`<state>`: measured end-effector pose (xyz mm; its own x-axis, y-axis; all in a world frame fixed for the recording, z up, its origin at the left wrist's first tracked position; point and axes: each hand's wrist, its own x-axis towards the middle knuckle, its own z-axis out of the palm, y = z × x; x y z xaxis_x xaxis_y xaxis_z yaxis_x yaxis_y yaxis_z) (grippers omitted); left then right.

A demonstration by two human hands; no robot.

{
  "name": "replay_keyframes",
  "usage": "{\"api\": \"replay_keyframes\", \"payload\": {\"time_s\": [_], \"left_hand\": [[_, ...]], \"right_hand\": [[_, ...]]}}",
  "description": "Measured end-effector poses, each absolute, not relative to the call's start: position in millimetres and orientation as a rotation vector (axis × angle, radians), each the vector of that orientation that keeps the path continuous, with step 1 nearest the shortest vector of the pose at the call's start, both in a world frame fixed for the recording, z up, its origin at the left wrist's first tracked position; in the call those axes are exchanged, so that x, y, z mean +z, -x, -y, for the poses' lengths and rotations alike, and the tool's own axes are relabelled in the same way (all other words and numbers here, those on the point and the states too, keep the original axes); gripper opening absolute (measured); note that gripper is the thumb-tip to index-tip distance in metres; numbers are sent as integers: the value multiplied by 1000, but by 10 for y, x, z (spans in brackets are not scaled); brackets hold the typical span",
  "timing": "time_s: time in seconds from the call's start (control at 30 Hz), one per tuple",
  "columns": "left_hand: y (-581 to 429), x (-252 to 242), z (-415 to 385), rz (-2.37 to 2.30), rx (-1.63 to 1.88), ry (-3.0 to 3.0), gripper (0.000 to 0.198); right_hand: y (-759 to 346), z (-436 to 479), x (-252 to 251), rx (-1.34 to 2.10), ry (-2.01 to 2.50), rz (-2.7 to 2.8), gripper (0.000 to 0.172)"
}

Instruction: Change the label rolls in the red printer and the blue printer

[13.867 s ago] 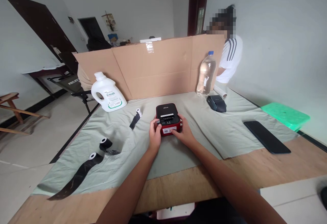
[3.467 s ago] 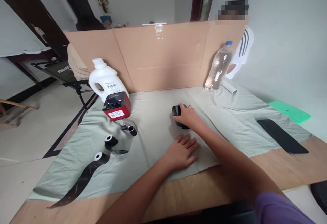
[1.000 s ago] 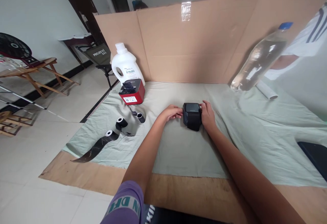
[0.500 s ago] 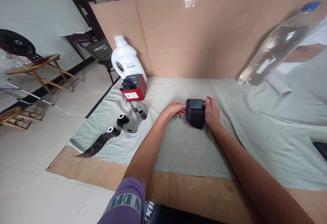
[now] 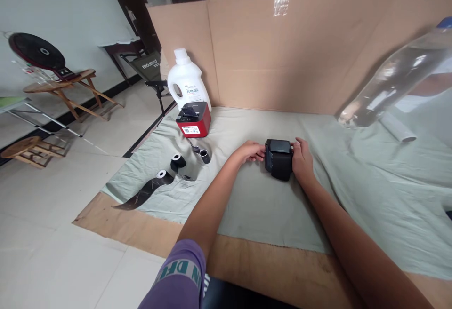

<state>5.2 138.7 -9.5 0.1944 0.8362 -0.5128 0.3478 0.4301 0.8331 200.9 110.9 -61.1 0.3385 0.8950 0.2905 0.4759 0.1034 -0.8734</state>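
Note:
A small black boxy device (image 5: 281, 161), which looks like a mini label printer with a dark glossy top, is on the cloth-covered table between my hands. My left hand (image 5: 253, 151) has its fingers bent against the device's left side. From the right, my right hand (image 5: 302, 158) grips it, thumb hidden behind the body. Left of my forearm lie black rolls: one with a long loose tail (image 5: 150, 190), a second roll (image 5: 179, 160) partly unwound, and a smaller roll (image 5: 205, 155) farther back.
A red and black box-shaped device (image 5: 194, 121) stands before a white jug (image 5: 190, 81). Cardboard (image 5: 282, 59) walls the back. At right, a large clear bottle (image 5: 391, 81) leans beside a white tube (image 5: 398, 128). A wooden stool (image 5: 77, 79) stands on the floor at left.
My view has turned slightly left, so everything sits farther right in the picture. Both hands stay at the black device, with little visible change in their grip.

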Motion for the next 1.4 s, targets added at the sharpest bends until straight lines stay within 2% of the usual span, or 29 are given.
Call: {"api": "replay_keyframes", "payload": {"time_s": [0.07,0.17,0.23,0.4,0.53,0.67,0.73,0.87,1.0,1.07,1.13,1.23,1.4], "left_hand": [[-32,-86,-1373,-1319,513,-1163,28],[-13,-71,-1357,-1217,566,-1201,50],[-12,-69,-1358,-1199,572,-1220,56],[-74,-163,-1435,-1184,650,-1229,46],[-195,-355,-1577,-1253,896,-1275,31],[-270,-513,-1679,-1385,983,-1433,47],[-275,-541,-1677,-1455,981,-1521,48],[-265,-523,-1587,-1499,1034,-1589,44],[-276,-511,-1505,-1483,1154,-1622,29],[-278,-516,-1474,-1458,1188,-1618,32],[-270,-520,-1419,-1426,1189,-1590,34],[-243,-517,-1248,-1385,1218,-1515,31],[-151,-519,-795,-1330,1311,-1316,28]], "right_hand": [[-2010,-1111,-611,516,1537,1290,57],[-2016,-1110,-611,516,1541,1303,58],[-2023,-1112,-618,504,1529,1310,60],[-2026,-1117,-625,493,1507,1318,62],[-2004,-1100,-581,483,1468,1373,53],[-1989,-1069,-533,397,1422,1456,40],[-1999,-1057,-520,394,1426,1491,35],[-2094,-1116,-485,417,1456,1607,33],[-2234,-1409,-345,383,1578,1871,26],[-2251,-1597,-228,449,1674,2027,21],[-2211,-1738,-103,620,1805,2154,22],[-2075,-1791,60,811,2021,2240,34],[-1807,-1618,212,682,2256,2290,32]]}}
